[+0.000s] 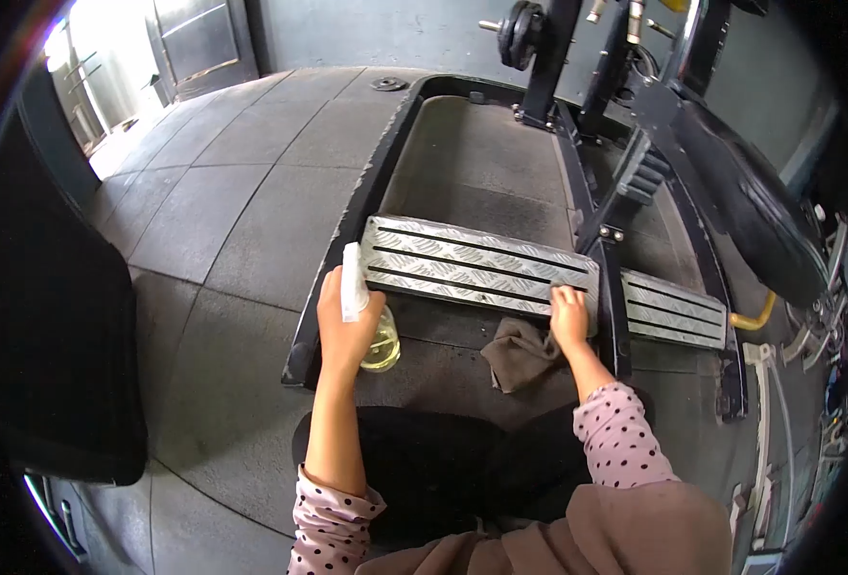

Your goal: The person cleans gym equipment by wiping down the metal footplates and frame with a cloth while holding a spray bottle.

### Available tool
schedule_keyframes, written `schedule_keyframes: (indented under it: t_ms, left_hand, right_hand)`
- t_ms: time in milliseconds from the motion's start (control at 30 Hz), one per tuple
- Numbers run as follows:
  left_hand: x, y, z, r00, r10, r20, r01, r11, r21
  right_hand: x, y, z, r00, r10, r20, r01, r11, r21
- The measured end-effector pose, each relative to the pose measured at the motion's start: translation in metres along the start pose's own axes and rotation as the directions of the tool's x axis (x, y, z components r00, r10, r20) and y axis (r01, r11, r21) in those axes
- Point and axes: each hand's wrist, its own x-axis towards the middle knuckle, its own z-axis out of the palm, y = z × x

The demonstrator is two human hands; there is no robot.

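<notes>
My left hand [345, 321] is wrapped round a spray bottle [382, 347] with a white head and yellowish liquid, beside the left end of a metal tread-plate step [472, 264]. Black strips run along the step. Near the step's right end, my right hand [569, 316] is closed on a brown cloth [518, 356], which hangs down below the step's front edge. Part of the cloth is hidden behind the fingers.
A black steel frame [355, 206] surrounds the step. A second tread plate [675, 310] lies to the right, near a padded black seat [745, 196]. Weight plates [520, 36] hang at the back. A black pad [69, 335] stands at the left.
</notes>
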Motion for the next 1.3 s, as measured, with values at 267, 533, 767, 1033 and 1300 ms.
schedule_keyframes:
  t_ms: [267,533,767,1033,1300]
  left_hand:
    - [0.004,-0.005,-0.005,0.996,0.050,-0.071,-0.051,0.999,-0.010]
    - [0.007,-0.008,-0.006,0.997,0.064,-0.036,-0.063,0.998,0.027]
    - [-0.002,-0.014,0.000,1.000,0.015,0.021,-0.016,0.999,0.039]
    - [-0.006,-0.018,0.001,0.999,-0.002,0.045,-0.001,0.999,0.050]
    - [-0.003,-0.004,-0.003,1.000,0.025,0.008,-0.026,0.997,0.079]
  right_hand:
    - [0.044,-0.204,0.082,0.934,-0.328,-0.143,0.347,0.927,0.144]
    - [0.101,-0.323,0.132,0.963,-0.262,0.064,0.250,0.956,0.156]
    - [0.063,-0.216,0.091,0.939,-0.341,0.029,0.342,0.939,-0.042]
    - [-0.009,-0.002,0.018,0.966,0.011,0.257,0.075,0.945,-0.319]
    - [-0.019,0.012,-0.010,0.942,0.326,0.075,-0.278,0.889,-0.364]
